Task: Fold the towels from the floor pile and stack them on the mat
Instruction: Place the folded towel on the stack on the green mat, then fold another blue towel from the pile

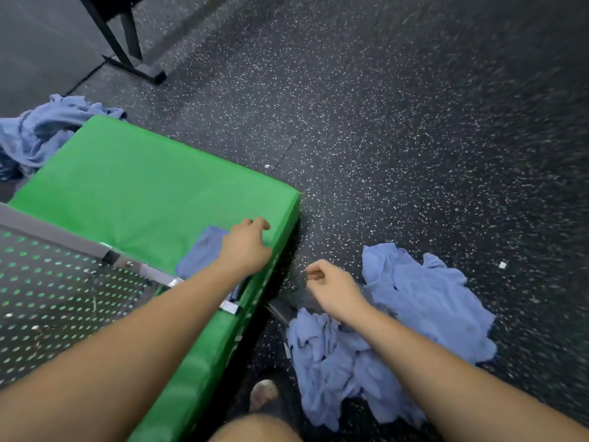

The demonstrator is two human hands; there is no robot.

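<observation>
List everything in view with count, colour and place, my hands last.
mat: one, green, on the floor at left
folded towel: one, blue, on the mat's near right corner
towel pile: one heap, blue, on the floor right of the mat
spread towel: one, blue, flat on the floor right of the towel pile
crumpled towels: one heap, blue, beyond the mat's far left corner
perforated panel: one, grey, lower left
stand: one, black, top left
floor: dark, white-speckled
left hand: one, over the folded towel, fingers bent
right hand: one, above the floor by the towel pile, loosely curled, empty
</observation>
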